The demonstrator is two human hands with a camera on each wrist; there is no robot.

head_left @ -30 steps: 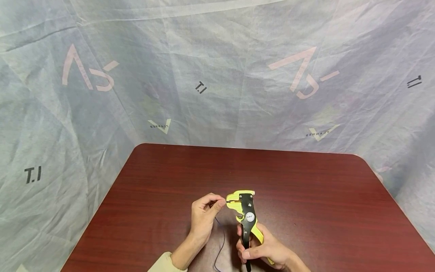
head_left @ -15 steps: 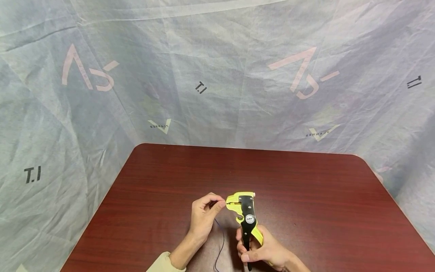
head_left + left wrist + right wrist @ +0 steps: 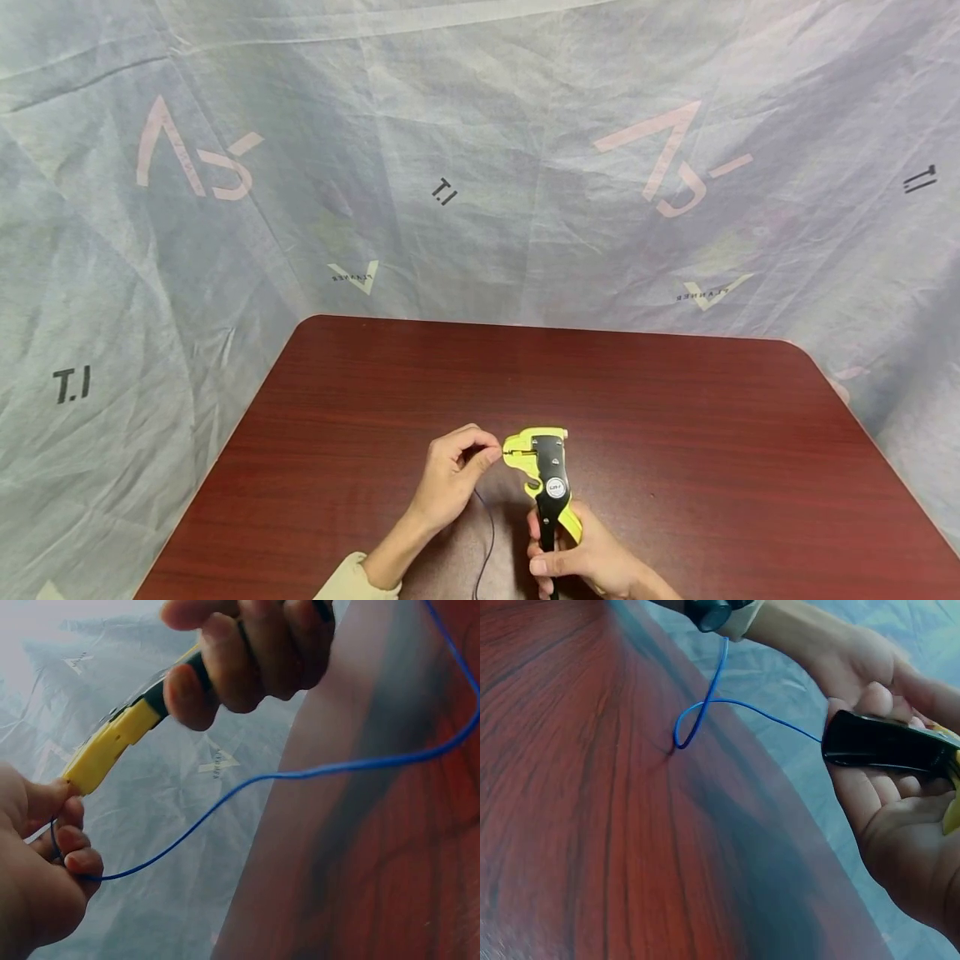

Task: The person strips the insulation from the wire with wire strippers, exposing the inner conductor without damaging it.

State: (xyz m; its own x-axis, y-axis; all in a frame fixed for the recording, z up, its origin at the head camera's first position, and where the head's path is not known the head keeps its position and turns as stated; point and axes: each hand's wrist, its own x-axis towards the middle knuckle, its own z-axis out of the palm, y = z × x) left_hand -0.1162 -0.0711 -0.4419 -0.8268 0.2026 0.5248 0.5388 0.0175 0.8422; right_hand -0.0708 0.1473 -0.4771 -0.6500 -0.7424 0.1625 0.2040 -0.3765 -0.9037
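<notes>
Since the earlier frames, the wire stripper [image 3: 551, 468] and your right hand [image 3: 588, 557] have slipped slightly nearer to you and to your right; your left hand [image 3: 450, 479] has shifted a little to the right with them, so its fingertips sit at the yellow nose of the stripper as before.

Your left fingers pinch the blue wire [image 3: 352, 765] close to its end, right up against that nose; your right fingers are curled round the stripper's handles, though how hard they squeeze you cannot tell from here; the stripper is held above the desk [image 3: 360, 400], tilted a little, its mouth facing your left hand, while the rest of the wire curves away below it towards your side.

The step in hand looks to be feeding the wire end into the mouth, ready for stripping; how deep it sits is too small to tell. The next move seems to call for keeping the wire straight in the slot and checking its depth; then a steady squeeze with your right hand, your left pinch kept firm so the wire does not slide.
</notes>
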